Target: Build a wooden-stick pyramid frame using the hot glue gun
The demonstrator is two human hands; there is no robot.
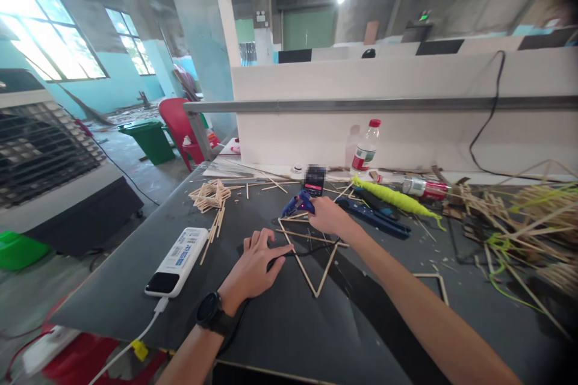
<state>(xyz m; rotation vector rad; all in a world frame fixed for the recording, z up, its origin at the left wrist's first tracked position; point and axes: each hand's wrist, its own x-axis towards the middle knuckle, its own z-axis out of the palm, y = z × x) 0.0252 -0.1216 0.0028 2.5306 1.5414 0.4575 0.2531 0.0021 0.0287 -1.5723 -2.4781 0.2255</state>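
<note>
My right hand [329, 216] is wrapped round a blue hot glue gun [298, 203], whose nozzle points left and down toward the upper left corner of a triangle of thin wooden sticks [305, 271]. This triangle lies flat on the dark table [361, 337], one corner toward me, with another stick lying across its upper part. My left hand [258, 263] rests on the table to its left, fingers apart, the index fingertip at the triangle's left side. A black cord runs beneath the left hand. A watch is on my left wrist.
A pile of short sticks [210, 195] and a white power bank [177, 261] lie left. Behind are a phone [315, 179] and a bottle [366, 147]. Dark blue pliers-like tools [379, 216], yellow-green yarn [395, 195], a can [424, 187] and tangled sticks [533, 222] lie right.
</note>
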